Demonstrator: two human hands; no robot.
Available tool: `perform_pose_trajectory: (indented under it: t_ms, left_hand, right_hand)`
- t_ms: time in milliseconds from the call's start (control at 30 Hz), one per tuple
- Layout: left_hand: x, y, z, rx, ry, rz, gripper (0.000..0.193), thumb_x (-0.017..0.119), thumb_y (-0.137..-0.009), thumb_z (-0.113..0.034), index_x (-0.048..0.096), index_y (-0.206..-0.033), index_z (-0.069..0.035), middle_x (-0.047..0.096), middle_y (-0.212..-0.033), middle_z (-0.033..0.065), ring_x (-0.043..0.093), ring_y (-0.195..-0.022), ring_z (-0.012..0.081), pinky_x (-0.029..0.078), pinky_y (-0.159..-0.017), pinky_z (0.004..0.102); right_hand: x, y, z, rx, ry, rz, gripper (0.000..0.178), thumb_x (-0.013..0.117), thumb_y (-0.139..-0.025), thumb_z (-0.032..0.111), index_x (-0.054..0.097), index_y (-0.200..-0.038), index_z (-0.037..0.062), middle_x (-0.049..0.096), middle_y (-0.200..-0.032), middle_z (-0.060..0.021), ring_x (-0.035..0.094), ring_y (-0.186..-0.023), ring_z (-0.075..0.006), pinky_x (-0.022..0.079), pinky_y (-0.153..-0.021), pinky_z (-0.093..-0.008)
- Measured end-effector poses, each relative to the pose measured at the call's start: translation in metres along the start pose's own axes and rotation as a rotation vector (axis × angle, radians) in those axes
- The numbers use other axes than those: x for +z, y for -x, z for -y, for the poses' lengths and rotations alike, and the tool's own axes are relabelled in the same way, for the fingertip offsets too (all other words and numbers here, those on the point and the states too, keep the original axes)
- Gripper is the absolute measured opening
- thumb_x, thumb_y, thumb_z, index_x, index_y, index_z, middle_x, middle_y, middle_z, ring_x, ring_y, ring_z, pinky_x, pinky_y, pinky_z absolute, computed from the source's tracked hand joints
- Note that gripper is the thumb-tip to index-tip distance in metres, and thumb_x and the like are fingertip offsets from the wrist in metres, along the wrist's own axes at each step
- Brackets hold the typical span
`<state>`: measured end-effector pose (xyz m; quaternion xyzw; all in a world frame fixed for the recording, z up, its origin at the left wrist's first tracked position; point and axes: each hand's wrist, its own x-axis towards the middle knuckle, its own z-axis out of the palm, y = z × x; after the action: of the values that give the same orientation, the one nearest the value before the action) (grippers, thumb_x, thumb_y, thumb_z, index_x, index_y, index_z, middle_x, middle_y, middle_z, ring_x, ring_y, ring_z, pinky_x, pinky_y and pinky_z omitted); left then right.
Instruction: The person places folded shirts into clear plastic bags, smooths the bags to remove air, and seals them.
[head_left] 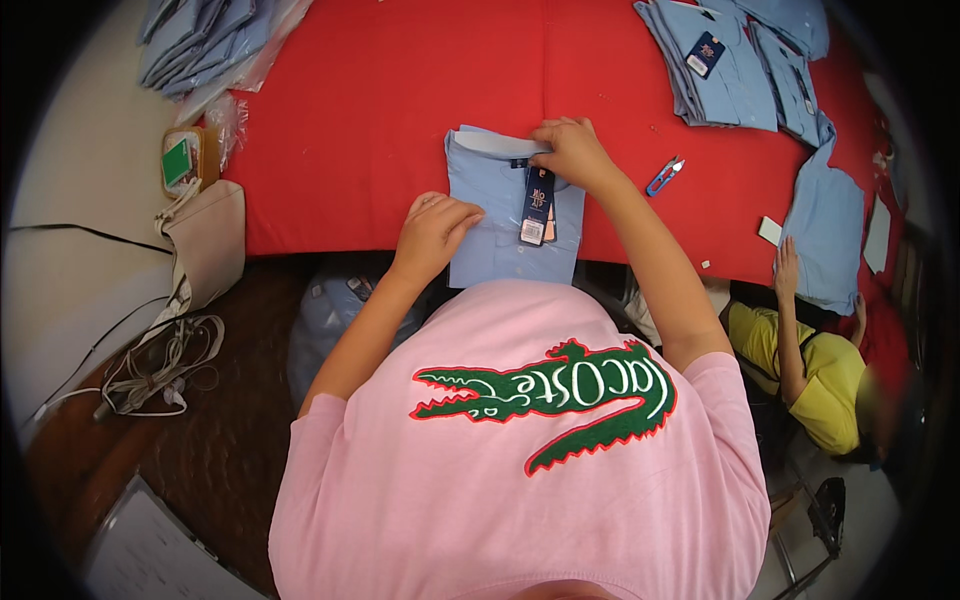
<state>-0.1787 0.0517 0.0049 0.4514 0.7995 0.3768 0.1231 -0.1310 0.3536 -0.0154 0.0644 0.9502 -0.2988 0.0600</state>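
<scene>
A folded light blue shirt lies at the table's near edge in front of me, its collar facing away. On its front rests a dark hang tag with a white sticker and an orange-pink piece behind it. My right hand is closed at the right side of the collar, fingers bent around its edge. At the shirt's left side, my left hand is closed too, its fingertips drawn together against the cloth. Faint shine shows near the shirt's lower right; whether it is clear plastic is hard to tell.
Blue thread snips lie right on the red tablecloth. Folded shirts are stacked far right, bagged ones far left. A person in yellow handles a blue garment at right. A beige bag and cables hang left.
</scene>
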Motion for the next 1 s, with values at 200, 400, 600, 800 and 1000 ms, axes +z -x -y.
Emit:
perform_pose_trajectory:
  t_ms: [200, 400, 600, 800, 1000]
  left_hand:
    - [-0.013, 0.017, -0.012, 0.103, -0.058, -0.002, 0.007, 0.075, -0.095, -0.013, 0.077, -0.1, -0.009, 0.073, -0.094, 0.0041, 0.069, -0.093, 0.0262, 0.05, -0.096, 0.0429]
    - [-0.014, 0.007, -0.012, 0.082, -0.127, 0.062, 0.03, 0.079, -0.093, -0.025, 0.073, -0.117, -0.008, 0.073, -0.112, 0.0081, 0.067, -0.112, 0.029, 0.045, -0.111, 0.0479]
    - [0.025, -0.034, -0.038, 0.132, -0.056, 0.266, 0.073, 0.085, -0.085, -0.042, 0.059, -0.144, -0.008, 0.068, -0.136, 0.0119, 0.06, -0.135, 0.032, 0.029, -0.128, 0.055]
    - [0.041, -0.05, -0.021, 0.004, 0.0, 0.517, 0.083, 0.093, -0.075, -0.041, 0.061, -0.145, -0.009, 0.07, -0.133, 0.0091, 0.062, -0.129, 0.0319, 0.031, -0.126, 0.0549]
    - [0.02, -0.053, 0.0, -0.043, 0.203, 0.595, 0.036, 0.091, -0.078, -0.028, 0.076, -0.105, -0.008, 0.073, -0.125, 0.0064, 0.061, -0.125, 0.0285, 0.04, -0.116, 0.0472]
  right_hand:
    - [-0.015, 0.066, 0.035, -0.093, -0.082, -0.293, 0.032, 0.083, -0.084, 0.018, 0.077, -0.114, 0.0103, 0.068, -0.119, -0.0097, 0.061, -0.117, -0.0316, 0.042, -0.107, -0.0482]
    - [0.019, 0.124, 0.011, 0.051, -0.211, -0.031, 0.014, 0.082, -0.083, 0.013, 0.077, -0.095, 0.0078, 0.071, -0.102, -0.0088, 0.066, -0.101, -0.0314, 0.051, -0.095, -0.0434]
    - [0.015, 0.129, 0.023, 0.079, -0.36, -0.066, 0.007, 0.08, -0.082, 0.009, 0.075, -0.084, 0.0048, 0.076, -0.098, -0.0087, 0.07, -0.099, -0.0323, 0.053, -0.091, -0.0446]
    - [-0.01, 0.154, 0.032, -0.007, -0.558, -0.093, 0.009, 0.081, -0.081, 0.006, 0.076, -0.088, 0.004, 0.079, -0.111, -0.0107, 0.071, -0.103, -0.0289, 0.054, -0.095, -0.0404]
    - [-0.011, 0.146, 0.017, 0.184, -0.493, -0.114, 0.009, 0.078, -0.087, 0.007, 0.078, -0.095, 0.0028, 0.079, -0.109, -0.0117, 0.073, -0.099, -0.0287, 0.056, -0.09, -0.0376]
